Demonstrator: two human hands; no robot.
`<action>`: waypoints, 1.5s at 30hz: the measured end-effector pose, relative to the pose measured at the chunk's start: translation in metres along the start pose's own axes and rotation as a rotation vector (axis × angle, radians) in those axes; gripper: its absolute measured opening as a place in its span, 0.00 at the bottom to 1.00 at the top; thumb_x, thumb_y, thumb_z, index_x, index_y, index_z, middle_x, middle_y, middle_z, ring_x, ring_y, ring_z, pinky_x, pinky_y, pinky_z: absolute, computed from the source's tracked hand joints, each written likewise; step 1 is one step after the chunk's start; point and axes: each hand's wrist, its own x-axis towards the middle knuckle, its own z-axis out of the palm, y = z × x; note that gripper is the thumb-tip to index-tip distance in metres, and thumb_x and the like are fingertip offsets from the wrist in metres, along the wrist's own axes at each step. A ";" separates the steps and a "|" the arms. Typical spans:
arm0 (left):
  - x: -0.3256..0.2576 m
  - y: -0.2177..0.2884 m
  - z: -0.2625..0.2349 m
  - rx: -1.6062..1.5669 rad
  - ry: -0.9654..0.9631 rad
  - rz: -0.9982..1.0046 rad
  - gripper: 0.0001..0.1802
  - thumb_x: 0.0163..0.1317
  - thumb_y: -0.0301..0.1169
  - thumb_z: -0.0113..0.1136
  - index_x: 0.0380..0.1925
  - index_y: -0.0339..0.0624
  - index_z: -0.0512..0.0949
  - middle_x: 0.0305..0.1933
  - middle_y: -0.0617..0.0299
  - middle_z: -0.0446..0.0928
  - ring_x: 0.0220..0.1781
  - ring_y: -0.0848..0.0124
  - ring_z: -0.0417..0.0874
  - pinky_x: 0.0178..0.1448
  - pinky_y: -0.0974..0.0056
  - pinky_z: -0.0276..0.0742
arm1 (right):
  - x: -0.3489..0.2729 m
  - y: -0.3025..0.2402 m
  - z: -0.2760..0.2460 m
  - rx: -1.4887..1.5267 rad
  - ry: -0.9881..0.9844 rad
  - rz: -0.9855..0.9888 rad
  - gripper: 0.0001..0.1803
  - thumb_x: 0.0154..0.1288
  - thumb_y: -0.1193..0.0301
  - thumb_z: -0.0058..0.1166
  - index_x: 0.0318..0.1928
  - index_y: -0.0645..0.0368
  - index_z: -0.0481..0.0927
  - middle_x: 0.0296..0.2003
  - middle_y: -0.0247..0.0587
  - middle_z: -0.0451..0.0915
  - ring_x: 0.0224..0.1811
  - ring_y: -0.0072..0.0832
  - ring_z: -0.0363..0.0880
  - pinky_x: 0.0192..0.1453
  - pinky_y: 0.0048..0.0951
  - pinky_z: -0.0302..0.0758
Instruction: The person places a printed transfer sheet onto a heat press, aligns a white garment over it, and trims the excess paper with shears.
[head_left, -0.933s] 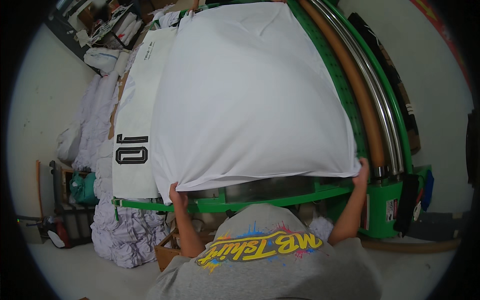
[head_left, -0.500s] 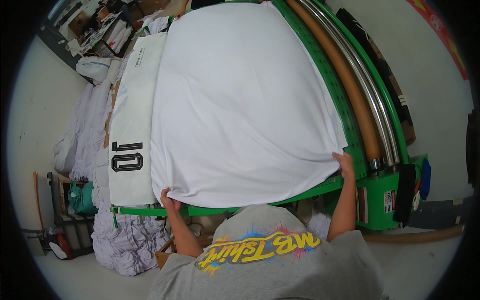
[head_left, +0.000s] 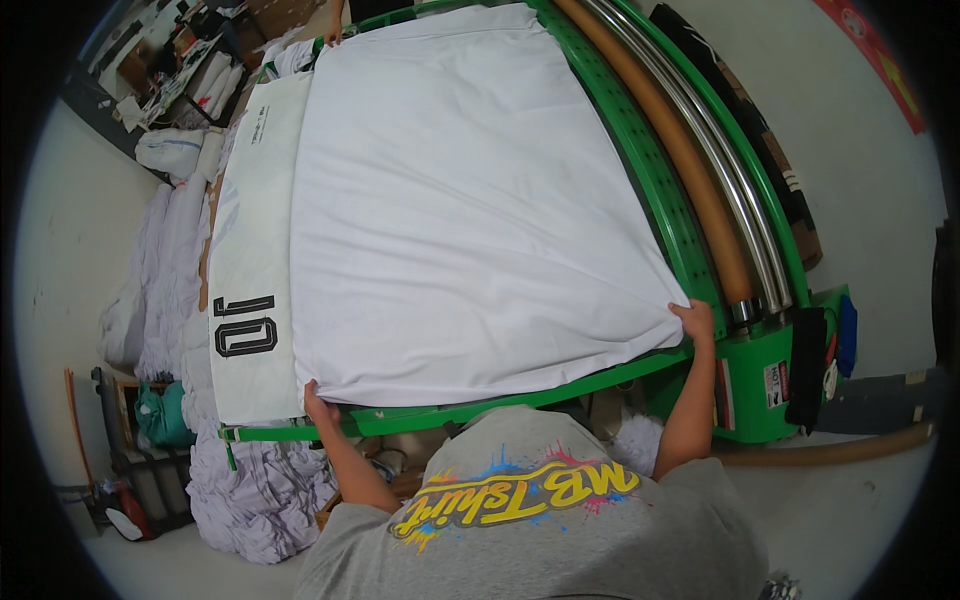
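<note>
A wide white fabric sheet point(head_left: 470, 210) lies over a green-framed machine table point(head_left: 400, 422), with shallow creases running toward its near right corner. At the near left corner, my left hand point(head_left: 319, 404) pinches the fabric's edge. My right hand point(head_left: 695, 320) has closed on the near right corner beside the green side rail. Left of the fabric, and partly under its edge, lies a white printed sheet point(head_left: 250, 270) with large black outlined figures. Across the table, another person's hand point(head_left: 333, 36) is at the far left corner of the fabric.
Along the right run a brown roller point(head_left: 705, 170) and shiny metal bars point(head_left: 745, 185). The machine's green end housing point(head_left: 745, 400) stands beyond my right hand. Crumpled white cloth point(head_left: 255, 500) is piled below the left end, with a green bag point(head_left: 165, 415) further left.
The fabric has sunk from a puffed-up shape to lie flatter and tauter. My left hand has shifted left, my right hand slightly right. More of the green rail shows at the near edge.
</note>
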 end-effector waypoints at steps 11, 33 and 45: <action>0.006 -0.009 -0.001 0.022 0.213 0.005 0.38 0.72 0.41 0.68 0.71 0.22 0.72 0.72 0.39 0.79 0.72 0.46 0.83 0.79 0.42 0.78 | -0.016 -0.067 -0.027 1.128 0.185 -0.274 0.14 0.67 0.70 0.78 0.43 0.63 0.85 0.44 0.37 0.90 0.45 0.26 0.86 0.58 0.33 0.79; -0.006 0.003 -0.020 0.160 -0.085 -0.101 0.19 0.75 0.36 0.71 0.56 0.32 0.86 0.55 0.54 0.89 0.56 0.59 0.92 0.61 0.53 0.89 | -0.024 0.013 0.021 0.638 -0.522 0.294 0.28 0.64 0.76 0.74 0.65 0.69 0.85 0.57 0.50 0.91 0.58 0.39 0.90 0.62 0.44 0.85; 0.019 -0.006 -0.014 0.394 0.079 -0.092 0.19 0.66 0.39 0.78 0.45 0.33 0.88 0.48 0.54 0.88 0.46 0.61 0.88 0.56 0.55 0.83 | 0.021 -0.112 0.135 -0.278 0.155 -0.329 0.44 0.74 0.57 0.70 0.84 0.55 0.68 0.87 0.55 0.60 0.86 0.55 0.62 0.88 0.54 0.64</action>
